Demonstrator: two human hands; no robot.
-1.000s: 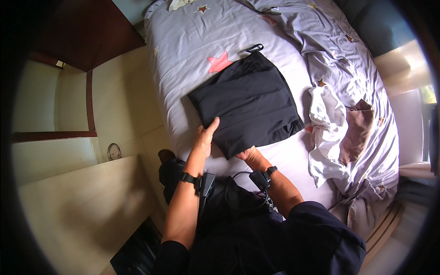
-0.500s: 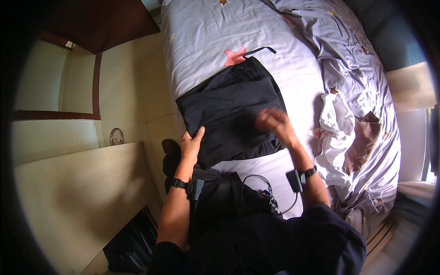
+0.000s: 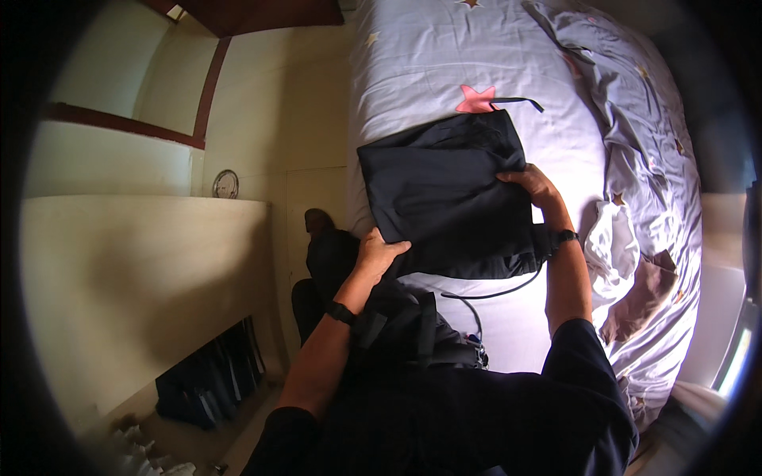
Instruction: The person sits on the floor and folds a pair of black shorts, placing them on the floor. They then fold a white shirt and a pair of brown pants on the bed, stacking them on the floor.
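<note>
A folded black garment (image 3: pixel 448 186) lies on the bed in front of me, with a thin dark strap (image 3: pixel 520 101) sticking out from its far end. My left hand (image 3: pixel 379 258) grips its near left edge, thumb on top and the fingers partly hidden beneath. On the right edge, toward the far corner, my right hand (image 3: pixel 533 184) pinches the cloth, thumb pointing inward over it; its other fingers are mostly out of sight. The fabric lies fairly flat, with soft creases and a gathered near right part.
The bed sheet (image 3: pixel 429 47) is pale with printed stars. A white cloth (image 3: pixel 613 250) and a brown cloth (image 3: pixel 647 297) lie crumpled at the right, by a bunched cover (image 3: pixel 651 135). A pale board (image 3: pixel 151 270) stands at the left, and a cable (image 3: pixel 496 294) crosses the bed near me.
My right hand, blurred over the garment's middle before, has moved right to its edge and taken hold there. My left hand still holds the left edge. The view has shifted.
</note>
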